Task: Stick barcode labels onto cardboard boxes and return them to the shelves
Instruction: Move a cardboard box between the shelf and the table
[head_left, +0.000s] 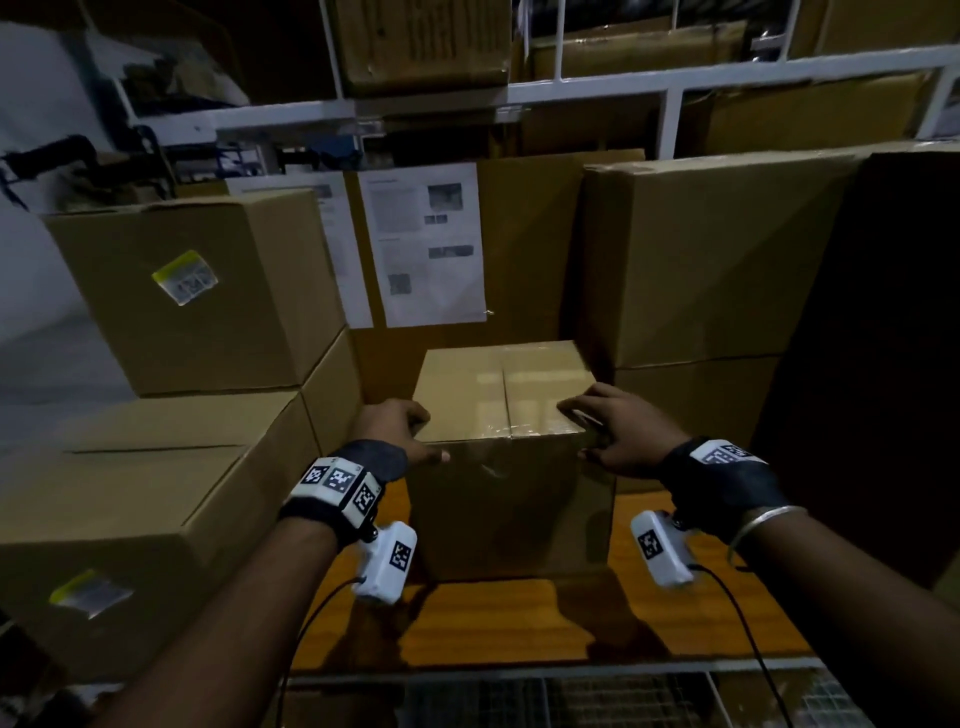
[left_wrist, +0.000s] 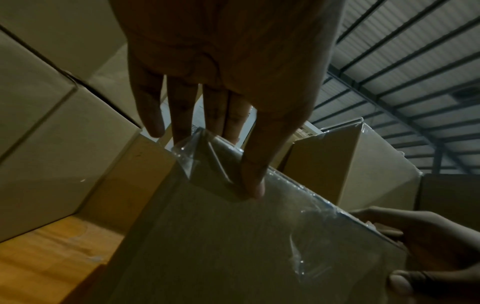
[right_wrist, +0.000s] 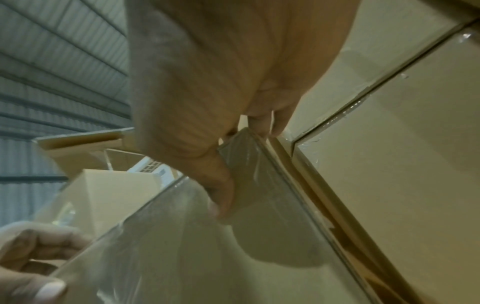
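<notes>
Shelf (head_left: 498, 623) wooden, dim storeroom | left hand (head_left: 397, 428), right hand (head_left: 621, 434) gripping box (head_left: 511, 467) corners

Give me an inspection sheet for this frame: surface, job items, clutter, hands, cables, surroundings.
Surface: orange wooden shelf, bare in front of the box.
Job items: taped box standing on the shelf, no label visible on it; two left boxes carry a yellow-edged label.
Clutter: nothing seen.
Hands: left hand and right hand grip the box's top front corners.
Cables: black cable hangs from each wrist camera.
Surroundings: stacked boxes either side, printed sheets behind, white racking above.
</notes>
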